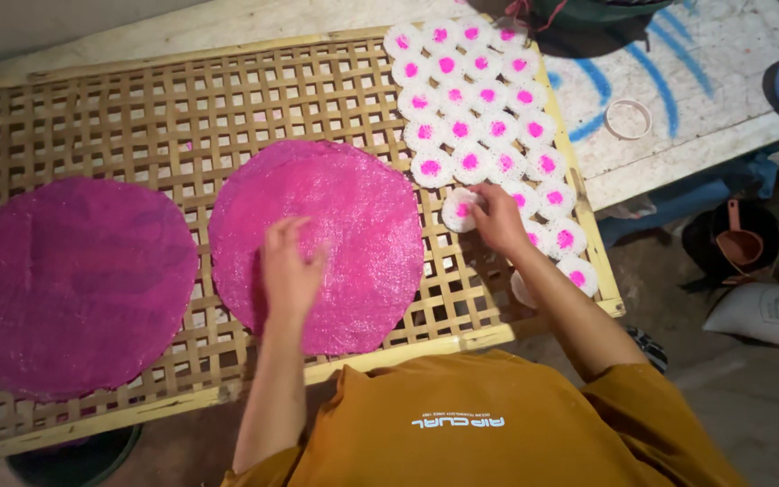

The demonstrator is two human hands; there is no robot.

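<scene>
A woven bamboo lattice tray (182, 99) carries two large round pink sheets. My left hand (288, 268) lies flat with fingers apart on the nearer pink sheet (353, 216). The other pink sheet (65, 284) lies at the tray's left. At the tray's right end, several small white discs with pink centres (484, 95) sit in rows. My right hand (498, 216) pinches one small white disc (458, 209) at the inner edge of those rows, touching the tray.
A white board with blue paint marks (705, 99) lies beyond the tray, with a white ring (628, 118) on it. An orange scoop in a dark bowl (739, 242) and a white sack (768, 314) sit on the floor at right. A dark bucket (74, 455) stands under the tray.
</scene>
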